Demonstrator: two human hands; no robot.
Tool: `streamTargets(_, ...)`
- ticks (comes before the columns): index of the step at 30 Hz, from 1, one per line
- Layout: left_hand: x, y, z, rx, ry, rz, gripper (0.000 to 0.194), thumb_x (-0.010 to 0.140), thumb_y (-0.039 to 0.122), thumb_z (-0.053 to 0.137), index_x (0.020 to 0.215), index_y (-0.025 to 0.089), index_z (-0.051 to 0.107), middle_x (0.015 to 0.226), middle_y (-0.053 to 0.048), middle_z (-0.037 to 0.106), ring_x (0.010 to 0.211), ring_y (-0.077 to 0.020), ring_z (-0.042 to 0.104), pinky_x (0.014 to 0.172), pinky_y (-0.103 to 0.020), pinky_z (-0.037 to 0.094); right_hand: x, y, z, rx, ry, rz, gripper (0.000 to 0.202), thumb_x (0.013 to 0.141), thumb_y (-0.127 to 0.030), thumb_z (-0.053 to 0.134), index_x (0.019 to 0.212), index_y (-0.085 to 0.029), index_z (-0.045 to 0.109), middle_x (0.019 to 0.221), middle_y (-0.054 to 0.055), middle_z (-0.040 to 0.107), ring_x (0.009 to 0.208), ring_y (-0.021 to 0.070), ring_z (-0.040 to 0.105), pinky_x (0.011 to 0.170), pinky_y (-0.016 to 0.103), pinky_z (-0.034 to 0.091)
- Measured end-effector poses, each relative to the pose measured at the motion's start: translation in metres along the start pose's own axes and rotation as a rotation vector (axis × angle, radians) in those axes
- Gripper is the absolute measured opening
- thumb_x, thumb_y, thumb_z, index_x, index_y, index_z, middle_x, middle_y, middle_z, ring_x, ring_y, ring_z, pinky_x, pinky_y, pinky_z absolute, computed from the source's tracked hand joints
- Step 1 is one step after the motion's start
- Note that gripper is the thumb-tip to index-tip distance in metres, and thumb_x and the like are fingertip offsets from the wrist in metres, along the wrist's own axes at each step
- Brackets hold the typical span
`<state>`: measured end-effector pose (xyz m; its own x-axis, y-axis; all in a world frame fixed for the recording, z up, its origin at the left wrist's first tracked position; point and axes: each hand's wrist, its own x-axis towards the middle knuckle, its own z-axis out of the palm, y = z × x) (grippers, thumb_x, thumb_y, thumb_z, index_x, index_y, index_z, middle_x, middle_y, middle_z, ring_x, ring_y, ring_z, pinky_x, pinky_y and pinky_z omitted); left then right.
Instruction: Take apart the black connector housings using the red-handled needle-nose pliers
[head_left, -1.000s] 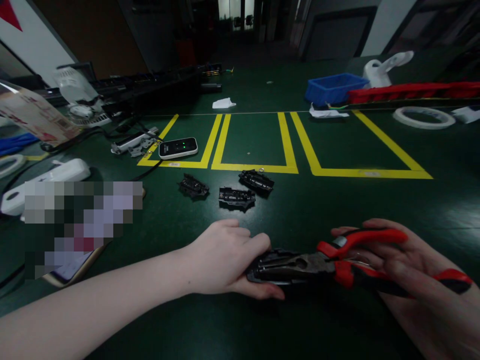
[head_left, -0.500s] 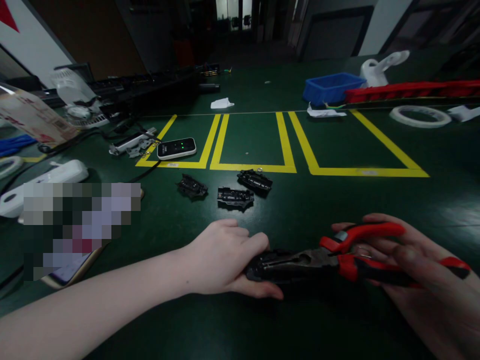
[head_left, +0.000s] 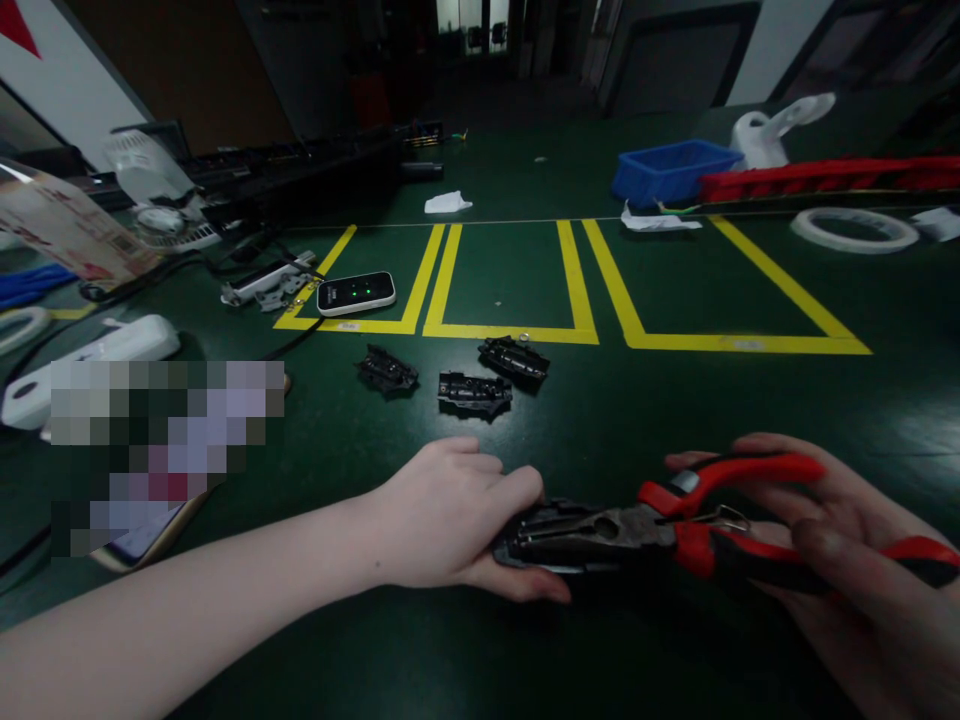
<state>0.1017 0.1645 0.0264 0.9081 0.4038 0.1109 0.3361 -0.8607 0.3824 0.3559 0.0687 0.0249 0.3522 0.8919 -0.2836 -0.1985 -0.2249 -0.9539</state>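
My left hand (head_left: 465, 520) is closed round one end of a black plastic part (head_left: 570, 508), low over the green table. Red-and-black long-nose pliers (head_left: 701, 545) are in my right hand (head_left: 847, 530), its fingers around the spread handles. The jaws lie along the black part, pointing at my left hand; what sits between their tips is too dark to make out. Beyond my left hand, three similar black parts lie on the table: one at the left (head_left: 387, 370), one in front (head_left: 474, 394) and one behind it (head_left: 514, 360).
Yellow tape frames (head_left: 510, 335) mark the table ahead. A small black-and-white device (head_left: 356, 293) with green lights rests at the left frame. Further left are a phone (head_left: 150, 540) and a white handheld object (head_left: 90, 365). A blue bin (head_left: 671, 172) and a tape roll (head_left: 853, 230) stand back right.
The plier handles have spread a little wider and shifted slightly right with my right hand. My left hand keeps its grip on the black part. The whole view has shifted slightly.
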Motion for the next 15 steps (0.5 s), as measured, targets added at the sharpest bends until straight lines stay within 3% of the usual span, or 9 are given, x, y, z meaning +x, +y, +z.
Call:
streamTargets(3,0.000,0.000,0.000,0.005,0.003,-0.003,0.058,0.094,0.075,0.035,0.084,0.020,0.051,0.066,0.002,0.061,0.055,-0.0126,0.054,0.056,-0.027,0.032,0.000,0.000,-0.001,0.003,0.008,0.031,0.059,0.051,-0.049,0.091,0.101,-0.030,0.066,0.108,0.009,0.076,0.076,0.0306,0.075,0.062,0.037,0.064)
streamTargets(7,-0.001,-0.002,0.002,0.025,0.003,0.001,0.058,0.093,0.076,0.037,0.086,0.020,0.051,0.066,0.003,0.061,0.056,-0.0131,0.055,0.057,-0.028,0.033,0.004,0.008,-0.009,0.010,-0.006,0.033,0.060,0.052,-0.053,0.088,0.103,-0.030,0.067,0.111,0.010,0.075,0.084,0.0356,0.075,0.064,0.039,0.064)
streamTargets(11,-0.001,-0.004,0.003,0.001,0.026,0.022,0.055,0.094,0.074,0.040,0.089,0.020,0.051,0.067,0.003,0.061,0.057,-0.0125,0.056,0.058,-0.027,0.033,0.008,0.019,-0.020,-0.009,0.091,0.060,0.061,0.060,-0.061,0.081,0.112,-0.033,0.066,0.116,0.010,0.073,0.093,0.0372,0.074,0.067,0.037,0.065)
streamTargets(15,-0.001,-0.005,0.002,-0.040,0.018,0.032,0.054,0.093,0.073,0.043,0.090,0.019,0.051,0.068,0.003,0.063,0.058,-0.0126,0.058,0.059,-0.028,0.035,0.009,0.026,-0.030,-0.083,0.057,0.041,0.052,0.073,-0.061,0.071,0.119,-0.038,0.063,0.123,0.008,0.071,0.098,0.0367,0.073,0.067,0.036,0.066)
